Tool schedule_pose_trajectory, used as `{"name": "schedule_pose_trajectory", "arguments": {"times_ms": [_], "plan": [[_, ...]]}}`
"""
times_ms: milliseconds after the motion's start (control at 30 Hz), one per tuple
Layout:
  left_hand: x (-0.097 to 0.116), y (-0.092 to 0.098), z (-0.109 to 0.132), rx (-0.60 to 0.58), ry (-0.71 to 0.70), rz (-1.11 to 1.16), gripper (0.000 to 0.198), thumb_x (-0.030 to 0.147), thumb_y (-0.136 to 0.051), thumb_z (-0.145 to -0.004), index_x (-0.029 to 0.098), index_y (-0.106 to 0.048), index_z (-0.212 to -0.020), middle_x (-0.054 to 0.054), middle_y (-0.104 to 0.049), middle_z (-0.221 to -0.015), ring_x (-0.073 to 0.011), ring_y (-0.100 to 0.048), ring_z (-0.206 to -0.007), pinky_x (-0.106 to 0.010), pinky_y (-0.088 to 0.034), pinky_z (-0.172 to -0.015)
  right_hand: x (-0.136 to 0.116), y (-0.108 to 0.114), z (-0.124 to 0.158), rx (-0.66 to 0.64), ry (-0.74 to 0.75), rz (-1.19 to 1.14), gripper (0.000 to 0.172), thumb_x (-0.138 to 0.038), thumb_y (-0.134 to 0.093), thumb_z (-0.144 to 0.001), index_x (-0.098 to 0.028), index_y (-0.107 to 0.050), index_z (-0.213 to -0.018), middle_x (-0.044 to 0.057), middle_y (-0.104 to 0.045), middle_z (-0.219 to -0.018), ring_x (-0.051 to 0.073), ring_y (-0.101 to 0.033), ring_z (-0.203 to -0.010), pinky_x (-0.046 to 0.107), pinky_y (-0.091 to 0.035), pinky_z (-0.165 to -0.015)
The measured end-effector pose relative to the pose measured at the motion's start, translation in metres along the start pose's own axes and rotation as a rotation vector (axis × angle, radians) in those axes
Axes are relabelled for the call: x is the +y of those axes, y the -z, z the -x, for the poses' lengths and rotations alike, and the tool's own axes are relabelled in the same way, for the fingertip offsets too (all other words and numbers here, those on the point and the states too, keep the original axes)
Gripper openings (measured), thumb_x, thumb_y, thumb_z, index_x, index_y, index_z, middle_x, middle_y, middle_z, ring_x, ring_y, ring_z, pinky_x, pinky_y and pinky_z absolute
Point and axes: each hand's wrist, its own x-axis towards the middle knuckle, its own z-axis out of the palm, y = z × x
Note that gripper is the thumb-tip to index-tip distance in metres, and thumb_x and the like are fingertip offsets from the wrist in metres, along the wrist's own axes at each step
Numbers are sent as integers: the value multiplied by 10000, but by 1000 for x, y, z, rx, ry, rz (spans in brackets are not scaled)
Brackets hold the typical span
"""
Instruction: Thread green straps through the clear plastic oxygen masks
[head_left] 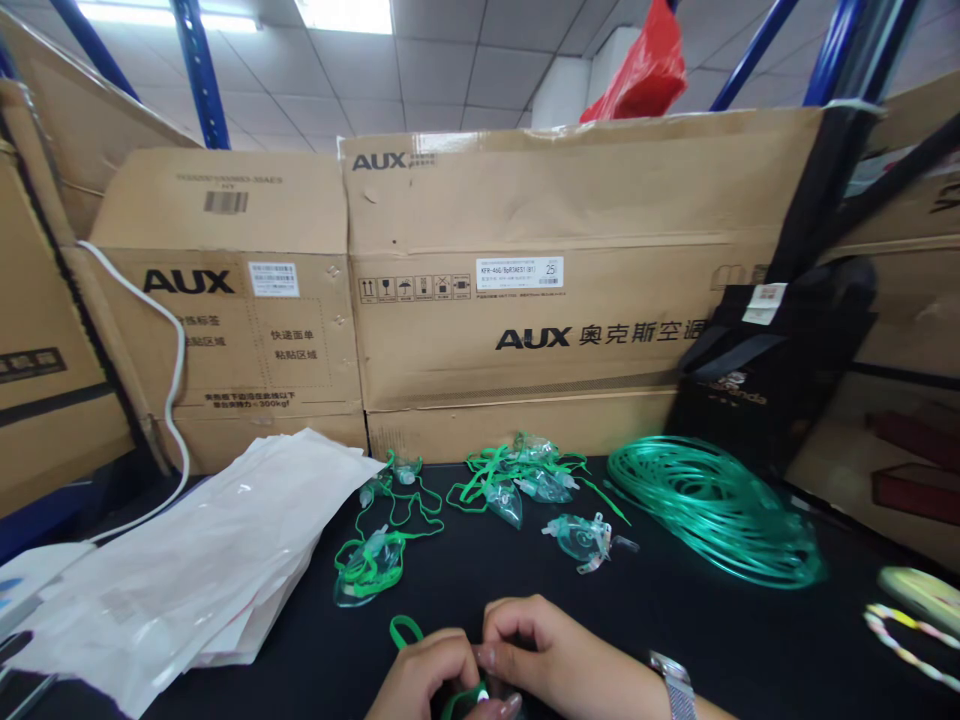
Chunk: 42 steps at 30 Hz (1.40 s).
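Note:
Low in the head view, my left hand (435,668) is closed on a green elastic strap (406,627), whose loop sticks up behind the knuckles. More of the strap shows under the fingers, with a bit of clear plastic below that the hands mostly hide. My right hand (536,640), with a watch (673,680) on its wrist, is closed and its fingertips meet the left hand. What it pinches is hidden. Ahead on the black table lie a clear green oxygen mask (371,568) with its strap, a pile of such masks (517,480), and one mask (581,538) without a visible green strap.
White plastic bags (217,550) lie at left beside a white cable (180,400). A coil of green tubing (712,510) lies at right. Cardboard boxes (585,220) wall off the back, with a black bag (757,390) at right. A beaded bracelet (911,640) is at the right edge.

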Motion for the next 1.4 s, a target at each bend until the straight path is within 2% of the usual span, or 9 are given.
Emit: {"name": "schedule_pose_trajectory", "arguments": {"times_ms": [433,1400], "plan": [[6,1,-1,-32,28,18,351,325,-539,-726,201,-273,-534,36,-362,-594,-103,-336,-550,-208,-261,-513,0,0,0,5,6,18,367,-488,-544,-726,-140,-518,-613,-34,-445,-607,84,-396,-560,198,-314,-526],[1,2,-2,-19,13,-1,349,357,-528,-740,200,-289,-541,47,-336,-584,-101,-332,-545,-203,-258,-509,-1,0,0,12,-25,-40,381,-502,-585,-690,-137,-521,-598,-41,-467,-592,76,-407,-548,190,-312,-513]]}}
